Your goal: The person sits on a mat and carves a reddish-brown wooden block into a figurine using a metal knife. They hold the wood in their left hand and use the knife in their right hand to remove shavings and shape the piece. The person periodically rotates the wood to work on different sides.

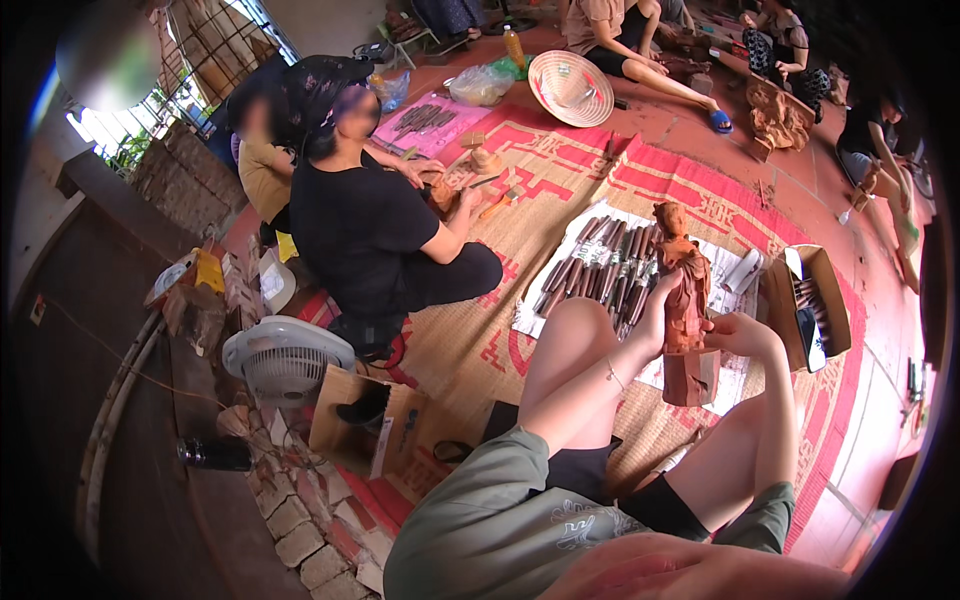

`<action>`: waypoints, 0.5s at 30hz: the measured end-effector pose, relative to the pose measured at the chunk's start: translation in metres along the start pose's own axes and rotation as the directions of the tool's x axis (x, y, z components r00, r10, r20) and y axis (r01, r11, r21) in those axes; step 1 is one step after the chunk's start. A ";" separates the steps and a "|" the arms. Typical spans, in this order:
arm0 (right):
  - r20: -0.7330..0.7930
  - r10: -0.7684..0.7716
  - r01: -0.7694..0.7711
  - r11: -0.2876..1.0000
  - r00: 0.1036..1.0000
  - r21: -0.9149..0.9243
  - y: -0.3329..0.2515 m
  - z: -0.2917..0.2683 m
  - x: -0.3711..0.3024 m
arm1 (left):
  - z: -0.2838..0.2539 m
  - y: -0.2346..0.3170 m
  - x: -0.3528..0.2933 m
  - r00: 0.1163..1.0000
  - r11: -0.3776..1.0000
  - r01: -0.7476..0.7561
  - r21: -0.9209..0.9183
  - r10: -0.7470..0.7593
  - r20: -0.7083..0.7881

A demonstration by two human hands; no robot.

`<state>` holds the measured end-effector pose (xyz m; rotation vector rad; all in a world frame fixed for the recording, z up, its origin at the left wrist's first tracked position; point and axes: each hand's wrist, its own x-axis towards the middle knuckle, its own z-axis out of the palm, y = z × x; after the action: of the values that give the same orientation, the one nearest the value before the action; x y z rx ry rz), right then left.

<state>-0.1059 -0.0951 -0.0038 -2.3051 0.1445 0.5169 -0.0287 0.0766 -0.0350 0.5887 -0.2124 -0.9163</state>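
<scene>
A pale printed design (592,525) sits on the front of the seated person's green shirt (470,510), too warped from here for me to read. Dark marks show on a flap of the open carton (340,415) by the mat's near left edge, and they are too small to make out as well.

What the person has in hand is a carved wooden figure (688,290), reddish brown, on a plain block-like base. It is held up off the woven mat (450,345), in front of the knees and close to the mat's right side. Its long axis runs nearly upright, head end up toward the mat's far edge, leaning slightly left; the base points down toward the lap. Which way the face looks, I can't tell.

The left grip (655,315) is closed around its middle from the left. The right grip (738,335) is partly curled, fingertips against the lower right side just above the base. Behind it, dark-handled tools (570,278) lie in rows on a white sheet (526,318); a cardboard box (786,325) stands just beside the sheet's right edge.
</scene>
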 end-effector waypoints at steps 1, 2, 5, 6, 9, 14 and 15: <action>0.021 0.017 -0.019 0.998 1.000 0.068 0.003 0.001 0.002 | 0.000 0.001 0.000 1.000 1.000 0.002 -0.001 -0.002 0.006; 0.046 0.032 -0.037 0.991 0.998 0.131 0.000 0.001 0.002 | -0.001 0.000 0.000 1.000 1.000 -0.003 0.004 0.003 -0.002; -0.012 0.005 -0.002 0.977 1.000 0.213 -0.010 0.002 0.000 | -0.005 0.000 0.001 1.000 1.000 -0.011 0.003 0.011 -0.011; -0.056 -0.012 0.024 0.975 0.998 0.222 -0.011 0.002 -0.001 | -0.005 0.000 0.002 1.000 1.000 -0.011 -0.008 0.011 -0.003; -0.290 0.028 0.052 0.963 0.956 0.265 -0.005 -0.010 -0.008 | 0.009 0.004 0.000 0.999 0.999 -0.038 0.004 0.038 0.013; -0.565 0.026 0.297 0.830 0.825 0.472 0.002 -0.021 -0.002 | 0.019 0.011 -0.008 0.997 0.999 -0.038 0.013 0.039 -0.061; -0.600 -0.007 0.367 0.797 0.800 0.480 -0.001 -0.023 -0.003 | 0.013 0.012 -0.005 0.999 1.000 -0.001 -0.011 0.001 -0.037</action>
<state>-0.1013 -0.1107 0.0123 -1.7593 0.3020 -0.3316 -0.0292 0.0810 -0.0175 0.5948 -0.1743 -0.9045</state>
